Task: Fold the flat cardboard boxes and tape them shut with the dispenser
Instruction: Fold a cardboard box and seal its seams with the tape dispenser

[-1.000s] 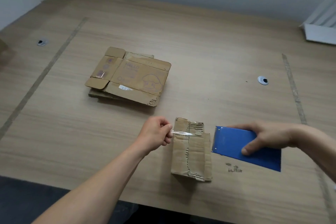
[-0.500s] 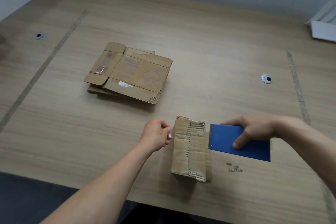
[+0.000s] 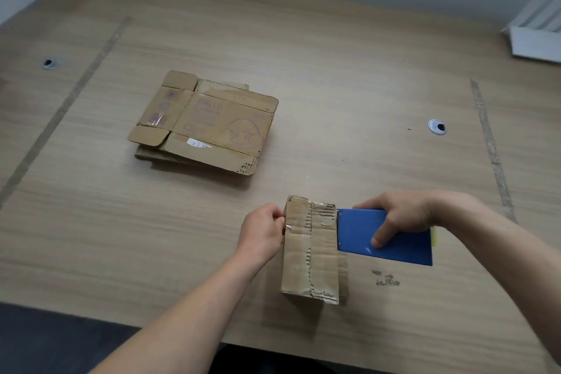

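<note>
The box (image 3: 312, 249) stands low in the middle of the frame, on the table (image 3: 349, 76). Its top flaps are down, and a strip of clear tape (image 3: 299, 226) lies across them. The left hand (image 3: 262, 232) sits at the box's left edge, fingers curled, pinching the tape end there. The right hand (image 3: 400, 218) grips the blue dispenser (image 3: 394, 244) — its front edge touches the right side of the box top. The thumb presses on the blue face. A stack of flat boxes (image 3: 203, 124) lies well apart, up and left of the box — the top one has a mushroom drawing. Small dark writing (image 3: 385, 278) marks the table just below the dispenser.
</note>
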Demonstrator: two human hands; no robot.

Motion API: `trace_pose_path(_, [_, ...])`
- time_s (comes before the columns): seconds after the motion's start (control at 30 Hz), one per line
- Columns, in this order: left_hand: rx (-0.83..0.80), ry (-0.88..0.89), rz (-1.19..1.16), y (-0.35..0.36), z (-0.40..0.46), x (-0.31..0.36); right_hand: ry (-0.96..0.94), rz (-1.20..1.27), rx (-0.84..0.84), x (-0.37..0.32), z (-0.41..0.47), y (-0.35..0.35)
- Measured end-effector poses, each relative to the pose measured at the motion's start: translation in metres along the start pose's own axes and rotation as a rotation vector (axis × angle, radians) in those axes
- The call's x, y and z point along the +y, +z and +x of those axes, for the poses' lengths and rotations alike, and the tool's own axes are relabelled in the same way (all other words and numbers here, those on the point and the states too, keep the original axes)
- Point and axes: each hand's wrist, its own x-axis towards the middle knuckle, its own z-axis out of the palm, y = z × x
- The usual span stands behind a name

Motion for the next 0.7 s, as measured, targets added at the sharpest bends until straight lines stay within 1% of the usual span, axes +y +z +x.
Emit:
trace_pose_path(0.2, [0.068,0.034,0.119,0.004,-0.009,0.009,0.011,-0.013,-0.013,-0.003,0.0,-0.002])
trace_pose_path(0.37, [0.079,-0.026,0.134,0.006,-0.012,0.012,0.008,-0.023,-0.018,-0.004,0.001,-0.004])
trace_pose_path(0.47, [0.077,-0.105,0.216,0.001,-0.011,0.008,0.007,-0.028,-0.019,-0.004,0.002,-0.003])
trace_pose_path(0.5, [0.105,-0.097,0.213,-0.002,-0.012,0.007,0.005,-0.026,-0.018,-0.004,0.002,-0.003])
trace_pose_path(0.53, [0.149,-0.05,0.179,-0.003,-0.015,0.007,0.001,-0.024,-0.017,-0.006,0.003,-0.002])
trace_pose_path(0.6, [0.214,0.097,0.129,0.001,-0.023,0.012,-0.006,-0.022,-0.018,-0.008,0.004,-0.001])
trace_pose_path(0.63, [0.204,0.144,0.162,0.007,-0.028,0.015,-0.011,-0.02,-0.02,-0.01,0.004,0.0])
trace_pose_path(0.7, [0.118,0.159,0.341,0.022,-0.034,0.019,-0.023,-0.019,-0.02,-0.013,0.005,0.002])
